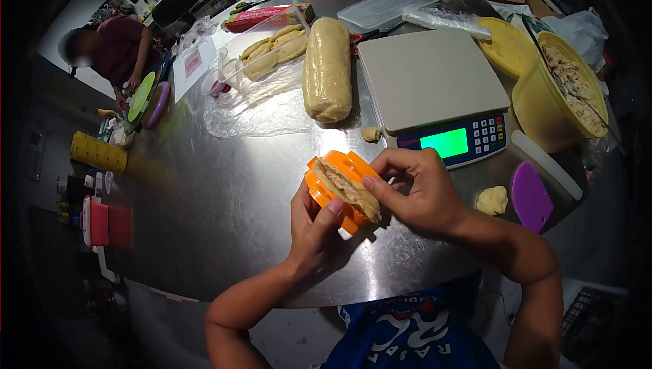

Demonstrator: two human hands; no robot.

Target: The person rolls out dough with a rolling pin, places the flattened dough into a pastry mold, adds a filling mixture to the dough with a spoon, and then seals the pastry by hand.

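Observation:
An orange plastic mould (318,191) is held above the steel table between both hands. In it lies a folded piece of dough (348,189) with pale shredded filling showing along its open top. My left hand (318,223) grips the mould from the lower left, its thumb near the dough's edge. My right hand (418,189) holds the other side, thumb on the dough and fingers behind. Beyond them is a wrapped roll of dough (327,70). A small dough lump (491,200) lies right of my right hand.
A scale (431,83) with a lit green display stands ahead on the steel table (204,192). A yellow tub of filling (553,97), purple scraper (531,196) and white rod (547,164) are right. A clear container (265,49) sits behind. Another person (122,46) is far left.

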